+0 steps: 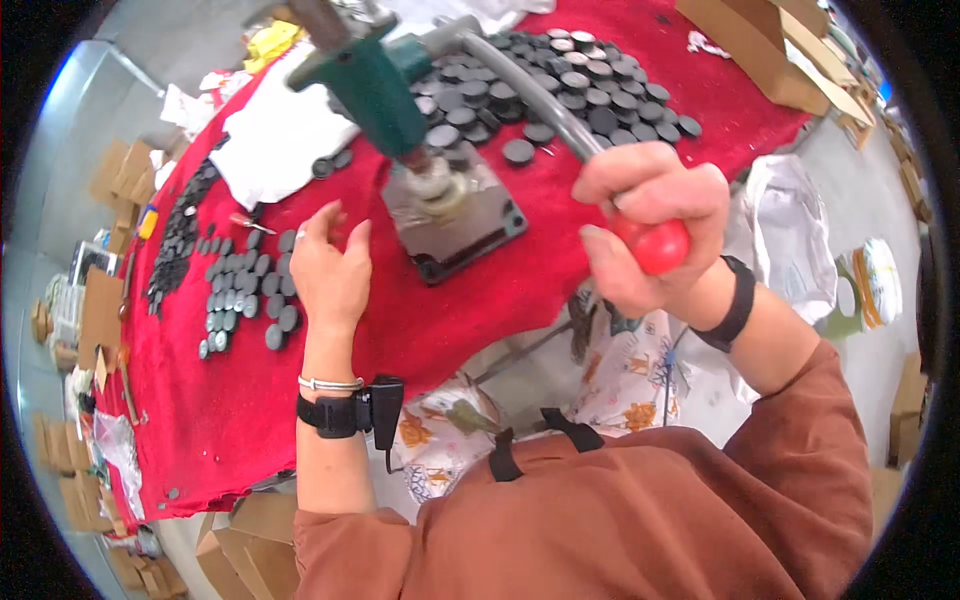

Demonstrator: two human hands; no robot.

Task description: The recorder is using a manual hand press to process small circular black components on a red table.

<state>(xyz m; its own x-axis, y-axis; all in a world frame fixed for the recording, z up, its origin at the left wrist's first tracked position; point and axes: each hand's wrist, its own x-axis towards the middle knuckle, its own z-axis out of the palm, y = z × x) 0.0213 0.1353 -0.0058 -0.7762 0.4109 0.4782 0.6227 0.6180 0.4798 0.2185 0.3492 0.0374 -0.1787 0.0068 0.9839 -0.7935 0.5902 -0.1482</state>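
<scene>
A hand press with a green body (378, 98) stands on the table, its grey metal base plate (450, 235) under a pale round die (437, 190). My right hand (655, 215) is wrapped round the end of the grey lever (540, 95), and its red ball knob (662, 247) shows below my fingers. Left of the base plate, my left hand (330, 262) hovers with thumb and fingers apart, and nothing shows in it. Beside it lie several small dark round discs (255, 280). A larger pile of dark discs (610, 95) spreads behind the press.
Red cloth (440, 340) covers the table. A white cloth or bag (280, 140) lies at the left, near a small screwdriver-like tool (252, 223) and a heap of small black parts (178, 235). A cardboard box (745, 50) sits back right; a white sack (785, 225) stands right.
</scene>
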